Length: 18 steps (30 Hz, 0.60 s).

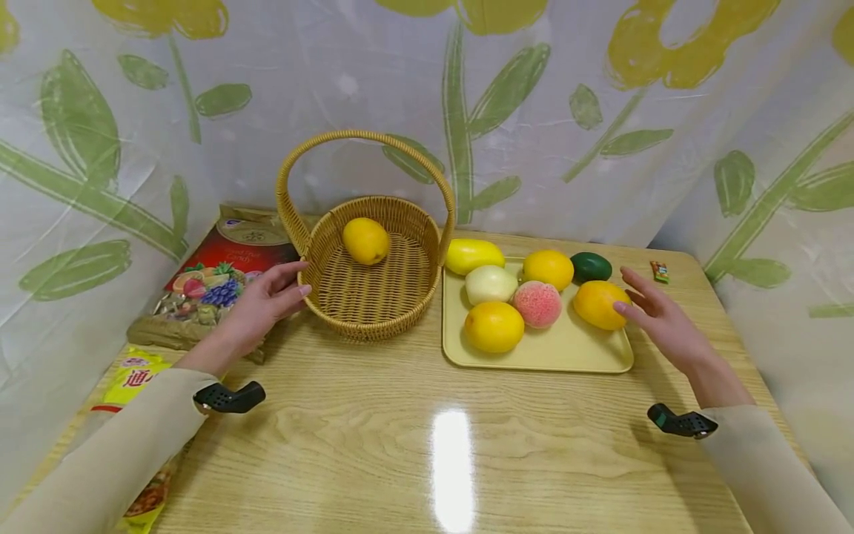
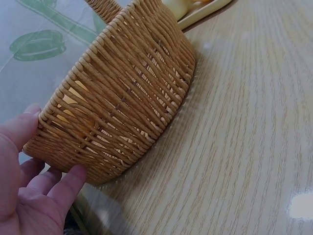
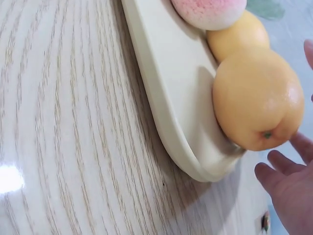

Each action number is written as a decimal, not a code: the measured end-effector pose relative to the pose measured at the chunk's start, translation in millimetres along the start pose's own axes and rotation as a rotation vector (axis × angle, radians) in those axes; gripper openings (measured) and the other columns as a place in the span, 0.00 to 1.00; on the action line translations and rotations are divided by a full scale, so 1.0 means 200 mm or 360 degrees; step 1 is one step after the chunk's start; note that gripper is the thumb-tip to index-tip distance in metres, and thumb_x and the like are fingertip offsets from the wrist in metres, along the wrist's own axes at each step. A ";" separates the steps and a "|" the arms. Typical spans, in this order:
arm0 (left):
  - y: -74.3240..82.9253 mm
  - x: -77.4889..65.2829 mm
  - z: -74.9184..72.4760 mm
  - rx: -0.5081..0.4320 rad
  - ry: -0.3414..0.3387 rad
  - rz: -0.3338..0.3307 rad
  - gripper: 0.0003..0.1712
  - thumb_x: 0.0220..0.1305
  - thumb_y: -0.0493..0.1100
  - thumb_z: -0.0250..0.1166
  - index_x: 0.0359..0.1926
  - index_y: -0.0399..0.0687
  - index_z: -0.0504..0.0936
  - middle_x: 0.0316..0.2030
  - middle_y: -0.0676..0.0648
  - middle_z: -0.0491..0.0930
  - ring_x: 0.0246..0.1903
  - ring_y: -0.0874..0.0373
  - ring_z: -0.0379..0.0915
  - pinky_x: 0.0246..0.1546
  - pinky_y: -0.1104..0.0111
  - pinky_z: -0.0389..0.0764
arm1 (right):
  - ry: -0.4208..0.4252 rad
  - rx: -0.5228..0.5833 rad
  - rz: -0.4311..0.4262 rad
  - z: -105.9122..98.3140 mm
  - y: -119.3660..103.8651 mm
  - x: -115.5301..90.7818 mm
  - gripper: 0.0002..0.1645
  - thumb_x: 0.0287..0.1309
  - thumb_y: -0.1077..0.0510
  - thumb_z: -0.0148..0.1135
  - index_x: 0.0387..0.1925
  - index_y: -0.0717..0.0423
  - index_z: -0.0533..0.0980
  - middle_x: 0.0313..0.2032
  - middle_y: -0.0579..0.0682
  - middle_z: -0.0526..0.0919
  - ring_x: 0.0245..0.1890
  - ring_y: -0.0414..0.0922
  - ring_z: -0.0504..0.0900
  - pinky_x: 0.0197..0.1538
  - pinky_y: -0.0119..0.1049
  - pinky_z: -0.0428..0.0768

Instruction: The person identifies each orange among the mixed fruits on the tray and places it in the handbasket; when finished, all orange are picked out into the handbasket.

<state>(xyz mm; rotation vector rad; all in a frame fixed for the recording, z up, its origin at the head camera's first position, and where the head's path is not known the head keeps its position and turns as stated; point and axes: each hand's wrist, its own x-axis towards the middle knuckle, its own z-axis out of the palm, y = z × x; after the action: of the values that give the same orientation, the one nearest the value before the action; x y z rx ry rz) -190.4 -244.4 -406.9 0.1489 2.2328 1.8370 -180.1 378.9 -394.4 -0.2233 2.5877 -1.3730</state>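
Observation:
My left hand [image 1: 272, 295] grips the near left rim of a wicker basket [image 1: 373, 326] with a tall arched handle, thumb at the rim and fingers against the outer wall [image 2: 112, 93]. Inside the basket lies one yellow-orange mango [image 1: 366, 241]. On the right, my right hand [image 1: 669, 326] is spread beside another mango [image 1: 600, 305] at the right end of a cream tray [image 1: 540, 359]. Its thumb tip overlaps that mango in the head view; in the right wrist view the fingers [image 3: 276, 178] extend past the fruit [image 3: 259, 100] without curling round it.
The tray also bears a pink peach [image 1: 537, 304], a pale round fruit [image 1: 491, 285], a long yellow fruit [image 1: 475, 256], a dark green fruit [image 1: 591, 268] and more yellow-orange fruit [image 1: 494, 327]. Candy bags [image 1: 220, 278] lie left of the basket. A small wrapped sweet [image 1: 660, 271] lies back right.

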 end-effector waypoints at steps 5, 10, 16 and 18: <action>0.00 0.00 0.00 -0.0011 0.0000 0.0015 0.39 0.72 0.50 0.57 0.76 0.43 0.52 0.74 0.38 0.52 0.70 0.43 0.55 0.58 0.65 0.72 | -0.0052 -0.0008 0.0042 0.03 -0.02 0.03 0.42 0.70 0.48 0.57 0.78 0.46 0.49 0.76 0.55 0.45 0.74 0.60 0.43 0.71 0.63 0.48; -0.01 0.00 0.00 -0.0007 0.0006 0.0027 0.39 0.72 0.50 0.57 0.75 0.42 0.52 0.74 0.38 0.52 0.70 0.43 0.55 0.56 0.68 0.73 | -0.0070 -0.0020 0.0017 0.05 -0.02 0.04 0.42 0.69 0.48 0.58 0.77 0.49 0.51 0.76 0.59 0.46 0.74 0.62 0.43 0.70 0.65 0.48; 0.00 0.00 0.01 -0.0006 0.0019 0.0020 0.39 0.72 0.50 0.58 0.75 0.42 0.53 0.73 0.38 0.53 0.69 0.42 0.56 0.57 0.66 0.72 | -0.0063 -0.0069 -0.0057 0.06 -0.01 0.04 0.40 0.70 0.51 0.57 0.76 0.52 0.51 0.74 0.63 0.47 0.72 0.66 0.45 0.68 0.69 0.48; 0.00 0.00 0.01 -0.0016 0.0018 0.0020 0.39 0.72 0.50 0.58 0.75 0.42 0.53 0.73 0.38 0.53 0.69 0.42 0.56 0.58 0.64 0.71 | -0.0060 -0.0110 -0.0100 0.06 -0.02 0.05 0.40 0.70 0.52 0.56 0.76 0.54 0.52 0.74 0.65 0.49 0.71 0.67 0.46 0.67 0.70 0.48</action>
<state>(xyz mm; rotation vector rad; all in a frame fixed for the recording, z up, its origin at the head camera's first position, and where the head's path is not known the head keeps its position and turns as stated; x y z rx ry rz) -190.1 -242.8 -407.4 0.1516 2.2344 1.8599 -185.8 365.2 -399.3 -0.3409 2.6200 -1.2880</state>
